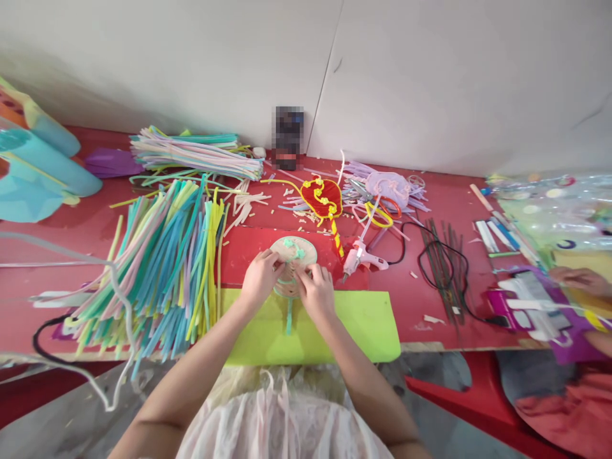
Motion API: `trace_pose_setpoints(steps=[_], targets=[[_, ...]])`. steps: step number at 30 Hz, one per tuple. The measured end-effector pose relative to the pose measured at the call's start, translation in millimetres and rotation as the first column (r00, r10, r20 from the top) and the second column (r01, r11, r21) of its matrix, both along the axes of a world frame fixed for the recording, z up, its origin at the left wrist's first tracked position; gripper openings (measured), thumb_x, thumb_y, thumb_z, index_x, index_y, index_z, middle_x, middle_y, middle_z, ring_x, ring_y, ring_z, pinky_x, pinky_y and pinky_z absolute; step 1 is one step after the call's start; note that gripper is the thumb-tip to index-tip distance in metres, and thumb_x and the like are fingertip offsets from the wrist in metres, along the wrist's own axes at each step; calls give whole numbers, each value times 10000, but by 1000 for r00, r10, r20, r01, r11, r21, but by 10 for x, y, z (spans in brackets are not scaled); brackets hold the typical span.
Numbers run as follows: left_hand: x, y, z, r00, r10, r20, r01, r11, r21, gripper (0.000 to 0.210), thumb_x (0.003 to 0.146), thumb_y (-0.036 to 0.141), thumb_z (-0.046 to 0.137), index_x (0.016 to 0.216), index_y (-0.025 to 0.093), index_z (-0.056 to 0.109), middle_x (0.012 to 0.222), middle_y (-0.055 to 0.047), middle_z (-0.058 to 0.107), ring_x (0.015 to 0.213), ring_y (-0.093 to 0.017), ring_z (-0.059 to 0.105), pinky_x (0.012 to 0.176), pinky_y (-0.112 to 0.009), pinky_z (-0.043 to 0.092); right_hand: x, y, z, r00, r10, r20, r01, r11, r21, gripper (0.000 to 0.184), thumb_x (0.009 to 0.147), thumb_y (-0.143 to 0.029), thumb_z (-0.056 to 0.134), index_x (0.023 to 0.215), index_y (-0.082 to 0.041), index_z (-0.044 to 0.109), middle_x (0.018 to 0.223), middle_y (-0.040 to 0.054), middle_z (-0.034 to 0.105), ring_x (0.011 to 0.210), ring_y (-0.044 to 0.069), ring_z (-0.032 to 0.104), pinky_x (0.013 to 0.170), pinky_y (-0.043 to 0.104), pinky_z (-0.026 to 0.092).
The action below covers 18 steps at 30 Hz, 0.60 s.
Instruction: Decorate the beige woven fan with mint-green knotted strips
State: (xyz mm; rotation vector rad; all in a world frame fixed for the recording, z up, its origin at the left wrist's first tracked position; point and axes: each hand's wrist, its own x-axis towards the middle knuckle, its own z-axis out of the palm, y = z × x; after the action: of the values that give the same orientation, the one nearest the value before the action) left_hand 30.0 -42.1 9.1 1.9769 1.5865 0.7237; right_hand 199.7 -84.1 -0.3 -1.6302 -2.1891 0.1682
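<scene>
Between my hands a small round pipe-cleaner fan (pixel 307 248), cream with a mint-green rim and green decorations, lies flat with its green handle pointing towards me. My left hand (pixel 261 278) is at its left side, thumb and fingertips closed on the face of the fan. On the right side my right hand (pixel 315 290) presses its fingertips together at the fan's lower half. My fingers cover part of the surface, so any small piece in them is hidden. Under the handle is a lime-green sheet (pixel 358 322).
Bundled pastel pipe cleaners (pixel 162 268) fill the left side. Beyond the fan lie a red-and-yellow fan (pixel 320 197), scissors (pixel 380 213) and a purple fan (pixel 391 188). A pink glue gun (pixel 361 257) with a black cord rests rightward. Another person's hand (pixel 581 280) is at far right.
</scene>
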Motion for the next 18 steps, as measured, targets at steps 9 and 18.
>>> trace_pose_setpoints(steps=[9,18], targets=[[14,-13,2,999,-17,-30,18,1000,10,82,820,179,550,740,188,568,791,-18,586,770,-163,544,695,-253,413,-54,70,-53,1000,-23,16,23,1000,-11,395,943,-314,421,1329,-288,502,901,78,514,825,210,427,759,340,361],[-155,-20,-7,991,65,121,-57,996,-68,206,865,207,475,940,194,666,921,-45,666,847,-165,610,790,-256,453,-48,84,-86,999,-28,-39,28,1000,-1,376,946,-306,415,1304,-294,532,888,71,506,824,203,428,780,340,366]])
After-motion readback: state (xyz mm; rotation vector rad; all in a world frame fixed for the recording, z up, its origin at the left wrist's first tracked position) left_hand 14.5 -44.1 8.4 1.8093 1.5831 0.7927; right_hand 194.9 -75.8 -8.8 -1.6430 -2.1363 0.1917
